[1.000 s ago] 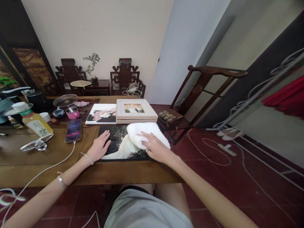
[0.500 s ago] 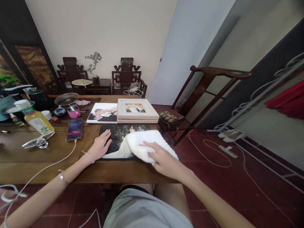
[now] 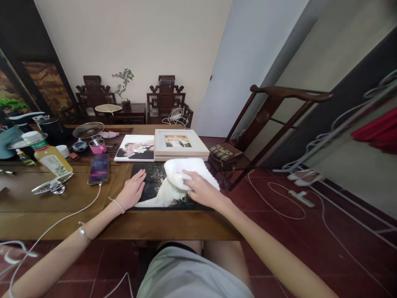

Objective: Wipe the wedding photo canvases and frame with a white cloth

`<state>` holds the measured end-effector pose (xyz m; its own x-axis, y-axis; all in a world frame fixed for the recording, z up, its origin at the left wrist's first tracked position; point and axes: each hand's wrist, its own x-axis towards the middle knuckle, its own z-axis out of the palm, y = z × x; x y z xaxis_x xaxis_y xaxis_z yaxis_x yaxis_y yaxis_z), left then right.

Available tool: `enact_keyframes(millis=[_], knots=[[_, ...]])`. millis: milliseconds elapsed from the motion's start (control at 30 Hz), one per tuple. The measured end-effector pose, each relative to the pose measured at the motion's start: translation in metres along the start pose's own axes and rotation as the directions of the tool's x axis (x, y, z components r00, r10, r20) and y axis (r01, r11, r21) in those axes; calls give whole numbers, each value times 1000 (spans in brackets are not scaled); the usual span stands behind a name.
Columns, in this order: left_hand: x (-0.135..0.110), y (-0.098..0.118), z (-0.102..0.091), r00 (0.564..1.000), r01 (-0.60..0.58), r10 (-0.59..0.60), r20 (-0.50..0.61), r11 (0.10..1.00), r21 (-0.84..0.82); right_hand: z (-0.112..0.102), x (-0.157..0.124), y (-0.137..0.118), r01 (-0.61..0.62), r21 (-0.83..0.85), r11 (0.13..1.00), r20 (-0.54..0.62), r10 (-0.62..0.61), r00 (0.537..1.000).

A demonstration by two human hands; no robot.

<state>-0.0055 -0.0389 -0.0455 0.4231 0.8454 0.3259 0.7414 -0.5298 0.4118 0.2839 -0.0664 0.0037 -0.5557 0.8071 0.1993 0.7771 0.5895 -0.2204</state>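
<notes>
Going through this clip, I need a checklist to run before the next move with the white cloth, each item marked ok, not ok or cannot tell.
1. Left hand on the print's left edge: ok.
2. Right hand on the cloth: ok.
3. Right hand gripping, not just pressing: cannot tell.
4. Print's whole face in view: not ok, cloth and hands cover parts.
5. Cloth clear of the frame behind: cannot tell, their outlines meet.
6. Phone off the print: ok.
</notes>
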Motion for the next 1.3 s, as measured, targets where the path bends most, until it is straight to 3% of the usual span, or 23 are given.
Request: enact_keyframes(millis=[233,367,500,767,900,1033,1300], knots=[[0,3,0,1000,15,-15,9,1000,9,-10,-72,-56,36,47,998,119,-41,992],[0,3,0,1000,18,-18,-4,1000,-10,-14,-86,-70,52,99,994,139,-66,988],[0,3,-1,1000,13,-13,8,1000,7,-11,-62,-59,9,90,996,111,-19,994],[1,0,-2,999,9,-9,31,1000,7,8,31,-12,10,-34,999,-14,-10,1000],[1,-1,-1,1000,2,-2,28,1000,12,10,48,-8,0,-39,999,2,0,1000],[1,-2,1,1000,0,0,10,1000,8,9,29,-27,-15,-16,1000,24,15,1000],[1,-2,1,1000,-6,5,13,1000,17,-12,-54,-100,70,163,984,218,-105,970]])
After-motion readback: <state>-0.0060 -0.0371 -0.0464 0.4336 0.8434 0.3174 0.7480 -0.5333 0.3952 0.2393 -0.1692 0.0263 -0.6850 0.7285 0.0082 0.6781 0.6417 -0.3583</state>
